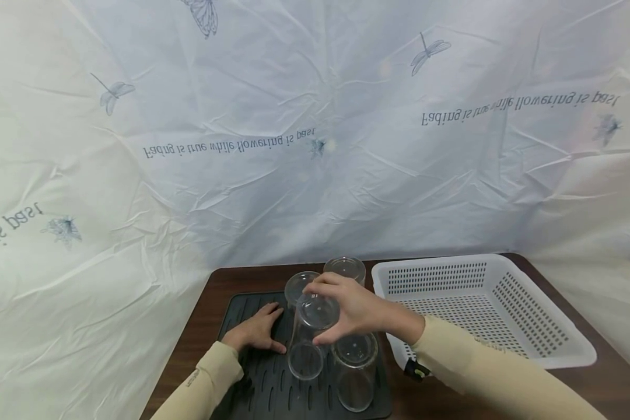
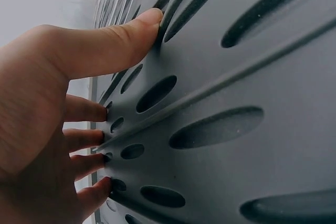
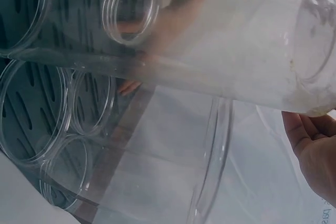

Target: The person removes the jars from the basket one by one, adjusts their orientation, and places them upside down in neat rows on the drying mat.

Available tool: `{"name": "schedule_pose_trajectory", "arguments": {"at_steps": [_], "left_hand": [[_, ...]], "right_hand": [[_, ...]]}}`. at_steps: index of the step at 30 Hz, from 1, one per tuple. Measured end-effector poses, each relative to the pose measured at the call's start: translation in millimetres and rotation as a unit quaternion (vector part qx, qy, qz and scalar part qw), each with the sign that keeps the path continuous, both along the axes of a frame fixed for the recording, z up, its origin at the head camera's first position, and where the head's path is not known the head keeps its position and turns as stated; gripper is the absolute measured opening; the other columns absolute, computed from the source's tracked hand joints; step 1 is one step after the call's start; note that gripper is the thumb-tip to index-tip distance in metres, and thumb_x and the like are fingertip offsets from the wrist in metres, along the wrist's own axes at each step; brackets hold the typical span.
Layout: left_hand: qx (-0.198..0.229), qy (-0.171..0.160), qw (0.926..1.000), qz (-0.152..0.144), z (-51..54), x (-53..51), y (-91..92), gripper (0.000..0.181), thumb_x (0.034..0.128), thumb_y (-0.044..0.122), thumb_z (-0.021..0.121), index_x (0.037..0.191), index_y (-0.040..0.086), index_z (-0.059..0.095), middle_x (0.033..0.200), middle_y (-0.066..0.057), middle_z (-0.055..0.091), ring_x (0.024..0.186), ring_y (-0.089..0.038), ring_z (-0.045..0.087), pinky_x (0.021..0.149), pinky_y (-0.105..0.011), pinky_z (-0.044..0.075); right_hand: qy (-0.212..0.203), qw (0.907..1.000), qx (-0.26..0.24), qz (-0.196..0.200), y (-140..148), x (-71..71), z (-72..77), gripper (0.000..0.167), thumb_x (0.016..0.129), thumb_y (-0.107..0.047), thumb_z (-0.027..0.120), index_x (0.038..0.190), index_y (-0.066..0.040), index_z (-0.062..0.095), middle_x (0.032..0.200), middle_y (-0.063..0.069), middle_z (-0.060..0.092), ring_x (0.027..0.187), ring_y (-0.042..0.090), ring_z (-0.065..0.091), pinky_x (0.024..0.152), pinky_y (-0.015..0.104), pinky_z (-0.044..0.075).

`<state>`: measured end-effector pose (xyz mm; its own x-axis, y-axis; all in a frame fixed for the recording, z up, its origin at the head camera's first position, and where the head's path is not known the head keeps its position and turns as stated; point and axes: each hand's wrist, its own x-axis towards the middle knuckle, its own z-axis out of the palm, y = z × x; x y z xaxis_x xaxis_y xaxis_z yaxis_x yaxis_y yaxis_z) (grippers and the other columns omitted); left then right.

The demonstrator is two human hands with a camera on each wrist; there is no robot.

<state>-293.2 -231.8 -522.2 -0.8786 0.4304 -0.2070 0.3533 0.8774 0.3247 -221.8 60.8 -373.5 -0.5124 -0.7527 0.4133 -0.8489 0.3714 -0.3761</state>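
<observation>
My right hand (image 1: 354,306) grips a tall clear glass (image 1: 307,335) near its upper end, thumb on one side and fingers on the other. In the right wrist view that glass (image 3: 236,51) stretches across the top, with fingertips at one end. Whether its lower rim touches the mat cannot be told. My left hand (image 1: 256,331) lies with fingers spread on a dark grey drying mat (image 1: 278,396); its thumb and fingertips touch the slotted surface (image 2: 210,87). Three more clear glasses stand around the held one: front right (image 1: 356,385), behind (image 1: 296,287) and far back (image 1: 346,267).
A white perforated plastic basket (image 1: 462,309) stands on the right of the brown wooden table (image 1: 199,326). Below my right sleeve shows a small black object (image 1: 416,370). A white printed sheet (image 1: 294,192) hangs behind the table and along its sides.
</observation>
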Motion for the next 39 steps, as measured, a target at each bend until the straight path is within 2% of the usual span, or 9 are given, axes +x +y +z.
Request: {"name": "schedule_pose_trajectory", "arguments": {"at_steps": [9,20,29,39], "left_hand": [[0.000,0.009,0.9999,-0.008,0.0,-0.6,-1.6,0.104,0.0700,0.052,0.084,0.149,0.004,0.038,0.158,-0.020,0.026,0.145,-0.040,0.024,0.109,-0.057,0.034],[-0.001,0.003,1.0000,-0.008,1.1,0.8,-1.9,0.103,0.0715,0.052,0.083,0.150,0.006,0.036,0.159,-0.019,0.024,0.146,-0.039,0.023,0.109,-0.057,0.034],[-0.003,-0.005,1.0000,-0.004,-0.1,-0.2,-1.8,0.103,0.0720,0.054,0.082,0.151,0.007,0.035,0.159,-0.017,0.023,0.146,-0.039,0.022,0.110,-0.058,0.033],[-0.004,-0.005,1.0000,0.000,-0.4,-0.1,-2.1,0.103,0.0717,0.054,0.082,0.151,0.007,0.036,0.159,-0.017,0.023,0.146,-0.039,0.023,0.110,-0.058,0.033]], "right_hand": [[0.003,0.9997,0.020,0.012,-3,-1.2,-4.4,0.078,0.074,-0.049,0.083,0.138,-0.015,0.054,0.130,0.001,0.051,0.117,0.015,0.053,0.091,0.033,0.053],[0.005,0.9988,0.048,0.011,-6,2.0,-10.0,0.079,0.073,-0.047,0.083,0.138,-0.011,0.054,0.131,0.003,0.051,0.120,0.018,0.051,0.093,0.038,0.051],[0.003,0.9980,0.062,0.012,-10,1.3,-12.0,0.080,0.074,-0.049,0.082,0.138,-0.011,0.054,0.130,0.004,0.051,0.117,0.017,0.052,0.092,0.032,0.052],[0.007,0.9968,0.079,0.007,-14,1.1,-9.9,0.080,0.074,-0.051,0.081,0.138,-0.013,0.054,0.131,0.004,0.051,0.118,0.016,0.052,0.093,0.032,0.051]]}}
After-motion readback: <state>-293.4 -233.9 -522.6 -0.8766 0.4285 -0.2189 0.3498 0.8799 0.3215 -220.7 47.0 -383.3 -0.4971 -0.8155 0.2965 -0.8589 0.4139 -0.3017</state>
